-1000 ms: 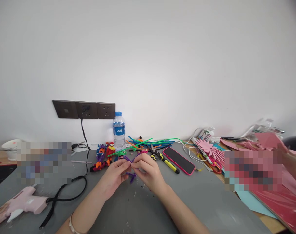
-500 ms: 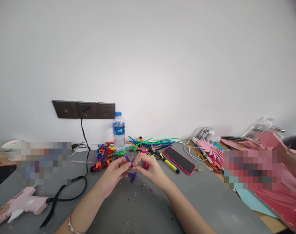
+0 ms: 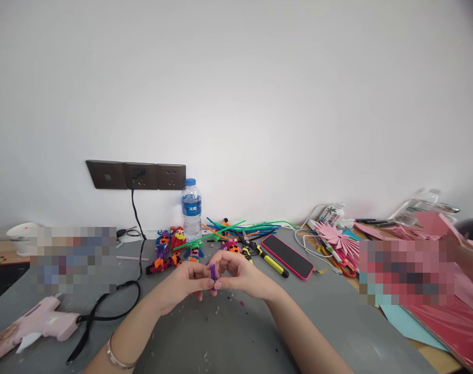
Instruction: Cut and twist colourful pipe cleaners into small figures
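Observation:
Between my two hands is a small bundle of purple pipe cleaner [image 3: 213, 273], held upright over the grey table. My left hand [image 3: 189, 280] pinches it from the left with thumb and fingers. From the right, my right hand [image 3: 236, 275] closes on the same piece, thumb tip near the left thumb. Part of the purple piece is hidden by the fingers. Just behind my hands lie several colourful pipe cleaner figures, among them a green and blue one [image 3: 194, 252] and a red and yellow one [image 3: 178, 238].
Wire-cutting pliers [image 3: 271, 263] with yellow handles and a pink-cased phone [image 3: 288, 256] lie right of my hands. Loose pipe cleaners [image 3: 255, 228] and a water bottle [image 3: 192, 210] stand behind. A pink glue gun [image 3: 37, 324] is at left. At far right, another person's hand [image 3: 470, 265] holds pink paper.
My hands have lowered slightly and come closer together. The purple pipe cleaner, earlier spread with ends sticking out and hanging below, now shows as a compact upright bundle.

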A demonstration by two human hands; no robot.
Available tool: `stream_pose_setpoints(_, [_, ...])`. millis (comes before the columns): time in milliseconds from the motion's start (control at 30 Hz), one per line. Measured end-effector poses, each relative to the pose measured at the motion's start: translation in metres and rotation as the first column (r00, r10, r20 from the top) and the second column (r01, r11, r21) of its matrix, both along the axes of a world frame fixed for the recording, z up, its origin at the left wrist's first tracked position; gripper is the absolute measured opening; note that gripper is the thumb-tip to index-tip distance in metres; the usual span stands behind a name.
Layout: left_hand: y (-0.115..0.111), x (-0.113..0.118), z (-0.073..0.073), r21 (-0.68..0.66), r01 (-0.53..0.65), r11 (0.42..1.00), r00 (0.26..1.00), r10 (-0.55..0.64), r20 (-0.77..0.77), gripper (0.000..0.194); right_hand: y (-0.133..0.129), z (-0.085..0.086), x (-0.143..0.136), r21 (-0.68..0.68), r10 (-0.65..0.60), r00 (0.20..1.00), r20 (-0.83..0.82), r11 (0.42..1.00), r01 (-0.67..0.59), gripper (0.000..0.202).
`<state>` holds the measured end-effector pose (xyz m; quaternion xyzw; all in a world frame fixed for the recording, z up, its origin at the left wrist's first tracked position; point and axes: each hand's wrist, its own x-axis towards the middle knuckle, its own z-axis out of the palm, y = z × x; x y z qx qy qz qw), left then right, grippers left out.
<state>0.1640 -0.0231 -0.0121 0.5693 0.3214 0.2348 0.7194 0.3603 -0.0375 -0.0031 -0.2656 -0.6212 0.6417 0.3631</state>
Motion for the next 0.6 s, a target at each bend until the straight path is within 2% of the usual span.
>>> stream_pose_setpoints(133, [-0.001, 0.000, 0.002, -0.026, -0.034, 0.999, 0.999, 0.033, -0.003, 0.034, 0.001, 0.000, -0.002, -0.057, 0.022, 1.000, -0.022, 0.998, -0.023, 0.027])
stream_pose_setpoints(367, [0.002, 0.003, -0.007, -0.082, -0.156, 0.984, 0.986, 0.161, 0.052, 0.035, 0.005, -0.005, -0.004, -0.110, -0.135, 0.990, -0.047, 0.986, 0.129, 0.029])
stream_pose_setpoints(600, [0.003, 0.003, -0.012, 0.018, -0.170, 0.985, 0.984, 0.171, -0.054, 0.032, 0.007, -0.015, -0.010, -0.058, -0.218, 0.976, 0.004, 0.974, 0.218, 0.032])
